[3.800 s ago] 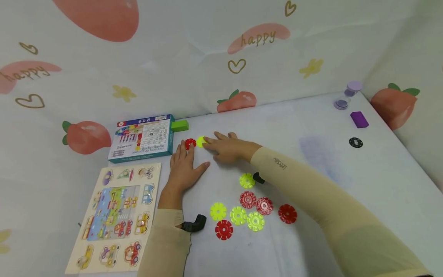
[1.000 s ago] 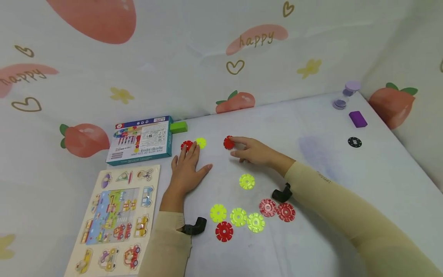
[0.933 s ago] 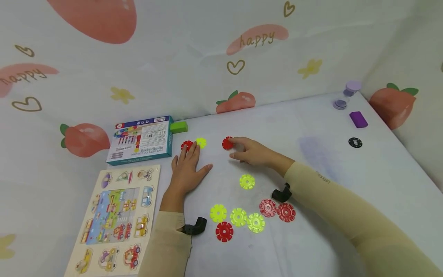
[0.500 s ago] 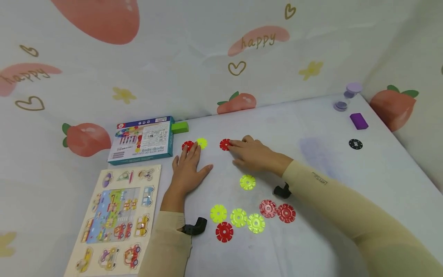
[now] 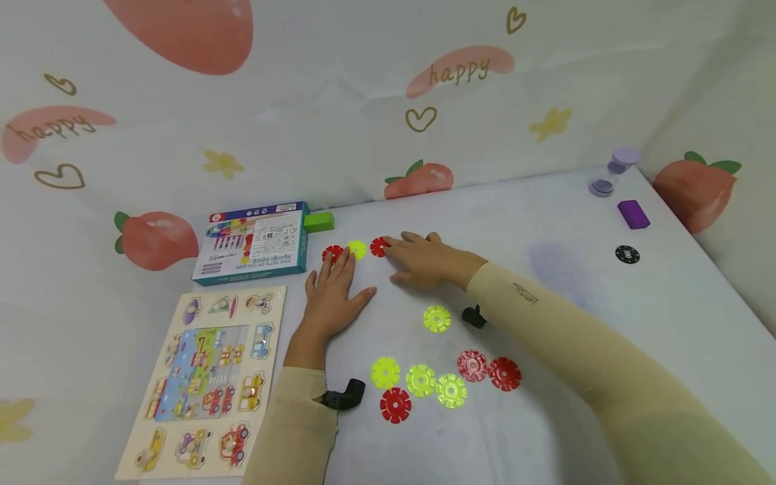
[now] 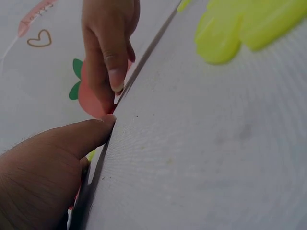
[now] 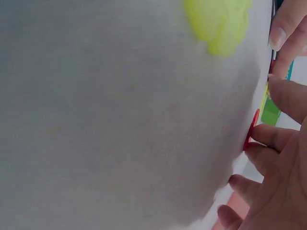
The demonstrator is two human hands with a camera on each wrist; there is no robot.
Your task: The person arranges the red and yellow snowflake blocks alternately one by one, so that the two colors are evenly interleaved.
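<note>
The left hand (image 6: pixel 45 172) stretches its thumb below the right hand (image 6: pixel 110 40), with blurred yellow pieces (image 6: pixel 218 36) upper right.

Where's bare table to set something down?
Widest: between the right sleeve and black chip. Also beyond the right hand, left of the hourglass. Crowded: around the discs, and far left by box and puzzle board.

Play table (image 5: pixel 673 316) with puzzle board (image 5: pixel 203 370)

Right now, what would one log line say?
left hand: partly covers red disc; right hand: touches second red disc; yellow disc: between red discs
</note>
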